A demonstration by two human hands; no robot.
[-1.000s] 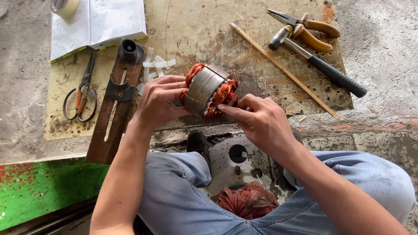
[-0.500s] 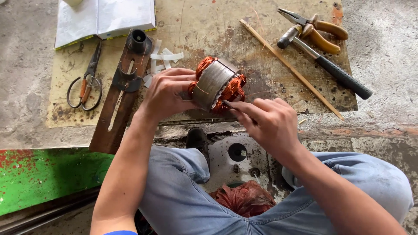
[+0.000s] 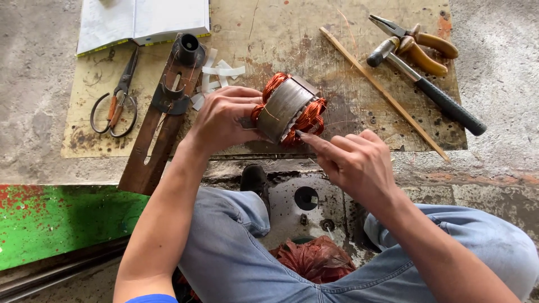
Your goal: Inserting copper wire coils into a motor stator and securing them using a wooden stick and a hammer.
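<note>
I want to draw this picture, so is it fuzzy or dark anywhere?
Head view: soft, even daylight with faint shadows; the left hand, right hand and copper-wound motor core look sharp; no strong glare on the hammer; edges look slightly bent by the wide lens.

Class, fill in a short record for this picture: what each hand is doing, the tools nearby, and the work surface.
Left hand: grips the motor stator with copper windings, its grip shut on it
Right hand: forefinger tip at the stator's lower windings
Left of stator: scissors, wooden jig, white paper strips
Right of stator: wooden stick, hammer, pliers
Surface: worn board
</note>
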